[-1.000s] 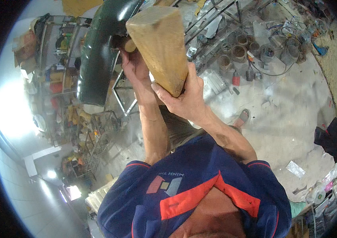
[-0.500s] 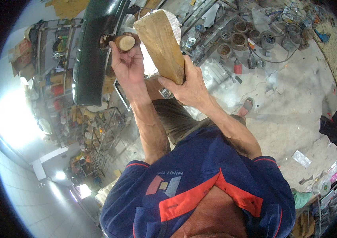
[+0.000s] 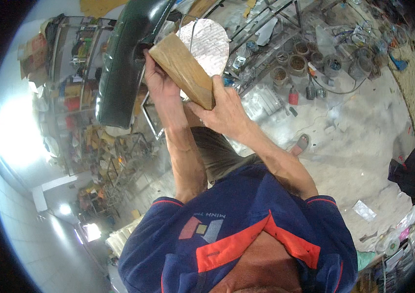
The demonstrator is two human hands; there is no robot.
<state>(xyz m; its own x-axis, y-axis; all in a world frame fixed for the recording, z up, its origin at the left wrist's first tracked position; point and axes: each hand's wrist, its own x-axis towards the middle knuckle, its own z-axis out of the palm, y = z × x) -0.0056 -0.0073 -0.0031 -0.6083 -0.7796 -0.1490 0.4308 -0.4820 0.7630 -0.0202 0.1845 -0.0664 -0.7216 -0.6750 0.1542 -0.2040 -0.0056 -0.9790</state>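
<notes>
A long wooden block [image 3: 182, 68] slants across the upper middle, its near end gripped by my right hand [image 3: 222, 110]. My left hand [image 3: 161, 83] is raised beside its far end, partly behind it, with fingers curled; what it holds is hidden. A dark green padded cushion [image 3: 119, 73] with a dark hole in its side stands just left of my left hand. A round pale, silvery piece [image 3: 207, 46] with a bent metal rod across it lies behind the block, and a metal frame [image 3: 154, 117] shows below the cushion.
Jars and tins [image 3: 296, 63], cables and metal bars [image 3: 261, 24] crowd the back right. A red bottle [image 3: 293, 96] stands on the grey floor [image 3: 363, 122]. Cluttered shelving [image 3: 71, 63] fills the left, a black bag or cloth [image 3: 412, 173] lies at the right.
The block has moved left and tilted over my left hand. It now covers the round wooden piece that showed in that hand, and more of the round pale piece behind is visible.
</notes>
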